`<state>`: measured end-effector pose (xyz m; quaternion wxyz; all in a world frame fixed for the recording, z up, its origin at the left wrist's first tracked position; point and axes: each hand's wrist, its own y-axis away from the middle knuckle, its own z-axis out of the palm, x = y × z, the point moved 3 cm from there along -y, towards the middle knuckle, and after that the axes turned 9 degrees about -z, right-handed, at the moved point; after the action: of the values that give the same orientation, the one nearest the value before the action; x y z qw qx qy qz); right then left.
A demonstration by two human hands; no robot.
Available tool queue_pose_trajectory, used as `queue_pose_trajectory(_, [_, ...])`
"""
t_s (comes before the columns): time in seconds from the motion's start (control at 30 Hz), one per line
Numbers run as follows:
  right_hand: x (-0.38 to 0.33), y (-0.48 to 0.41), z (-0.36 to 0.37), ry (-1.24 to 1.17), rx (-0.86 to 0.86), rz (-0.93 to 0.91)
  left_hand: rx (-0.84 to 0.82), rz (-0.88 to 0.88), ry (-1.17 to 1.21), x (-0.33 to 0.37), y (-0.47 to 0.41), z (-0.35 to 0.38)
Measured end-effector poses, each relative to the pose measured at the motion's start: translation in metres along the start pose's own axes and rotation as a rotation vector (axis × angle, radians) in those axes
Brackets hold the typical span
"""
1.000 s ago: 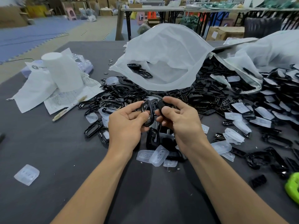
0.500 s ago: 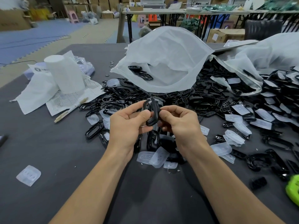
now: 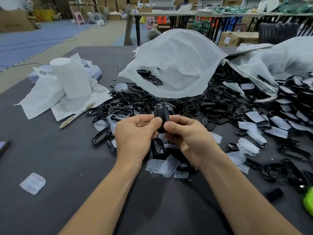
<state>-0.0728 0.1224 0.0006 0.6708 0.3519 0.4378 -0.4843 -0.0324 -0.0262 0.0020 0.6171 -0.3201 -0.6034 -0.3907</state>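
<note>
Black plastic shell upright in the thumb-and-finger pinch of left hand and right hand

floor: blue foam mats | folding tables behind | cardboard boxes stacked at back

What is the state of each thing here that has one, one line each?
left hand: pinches the black piece
right hand: pinches the same black piece
black piece: held up between both hands
white bag: open, some black frames inside
white roll: standing upright
pen: lying flat
</note>
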Motion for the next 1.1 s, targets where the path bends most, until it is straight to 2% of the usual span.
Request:
queue_pose_trajectory(0.17, [-0.002,0.002,0.002,-0.1,0.042,0.022,-0.107,-0.136,0.189,0.0,0.004,0.009])
queue_pose_trajectory(0.27, [-0.002,0.003,0.005,-0.16,0.021,0.045,-0.151,-0.16,0.231,0.001,0.005,0.011])
queue_pose_trajectory(0.4, [-0.003,0.004,0.005,-0.198,0.047,0.034,-0.242,-0.185,0.074,0.006,0.0,0.005])
queue_pose_trajectory(0.5, [-0.003,0.007,0.007,-0.148,0.028,0.012,-0.242,-0.113,-0.076,0.007,-0.004,0.0])
queue_pose_trajectory(0.63, [-0.005,0.006,0.007,-0.059,-0.021,-0.007,-0.169,0.029,-0.122,0.007,0.001,0.001])
queue_pose_trajectory(0.77, [-0.007,0.007,0.004,-0.055,-0.034,-0.012,-0.224,0.003,-0.102,0.008,0.002,0.003])
queue_pose_trajectory(0.83, [-0.009,0.008,0.006,-0.016,-0.013,-0.048,-0.242,-0.036,-0.042,0.008,0.0,0.005])
queue_pose_trajectory(0.97, [-0.017,0.009,0.008,0.253,0.068,-0.257,-0.226,-0.176,0.181,0.001,0.003,0.009])
queue_pose_trajectory(1.1, [-0.015,0.009,0.011,0.215,0.075,-0.276,-0.245,-0.263,0.274,0.004,0.009,0.01])
